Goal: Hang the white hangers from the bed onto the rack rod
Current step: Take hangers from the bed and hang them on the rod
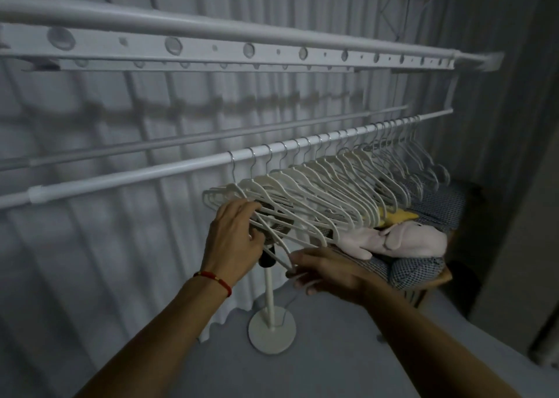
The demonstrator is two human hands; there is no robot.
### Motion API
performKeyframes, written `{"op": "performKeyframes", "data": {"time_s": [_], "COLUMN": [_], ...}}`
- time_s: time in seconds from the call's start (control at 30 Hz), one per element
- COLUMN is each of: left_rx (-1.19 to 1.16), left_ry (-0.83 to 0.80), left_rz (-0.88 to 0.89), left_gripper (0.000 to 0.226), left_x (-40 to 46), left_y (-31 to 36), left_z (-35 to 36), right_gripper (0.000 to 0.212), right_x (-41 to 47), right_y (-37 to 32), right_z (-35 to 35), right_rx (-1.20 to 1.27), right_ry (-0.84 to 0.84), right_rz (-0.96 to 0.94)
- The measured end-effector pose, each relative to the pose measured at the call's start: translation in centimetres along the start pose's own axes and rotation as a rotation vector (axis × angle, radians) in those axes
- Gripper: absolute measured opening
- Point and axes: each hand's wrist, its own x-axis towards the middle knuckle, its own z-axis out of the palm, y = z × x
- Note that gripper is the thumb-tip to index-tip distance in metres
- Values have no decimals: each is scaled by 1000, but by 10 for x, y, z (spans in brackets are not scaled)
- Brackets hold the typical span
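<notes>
Both hands [234, 234] grip white hangers [317, 198]; fingertips hidden behind them.

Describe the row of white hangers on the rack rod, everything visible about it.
The white hangers look like plastic with thin metal hooks. They hang in a long, close-packed row on the rack rod, from about its middle to its far right end, all tilted alike. The left hand grips the shoulders of the nearest ones; the right hand holds a lower end of a near hanger. Behind the row's right part lie a pale soft toy and checked bedding.
</notes>
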Motion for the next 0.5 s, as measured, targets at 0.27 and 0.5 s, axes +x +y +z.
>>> {"op": "performKeyframes", "data": {"time_s": [0.27,0.5], "left_rx": [-310,-325], "left_ry": [-159,-538], "left_rz": [145,97], "left_gripper": [41,45], "left_x": [-51,-143], "left_y": [89,202], "left_z": [79,141], "right_gripper": [39,28], "right_x": [-94,-241], "right_y": [74,161], "right_z": [-48,-100], "right_rx": [28,121], "right_ry": [239,472], "right_rz": [104,190]}}
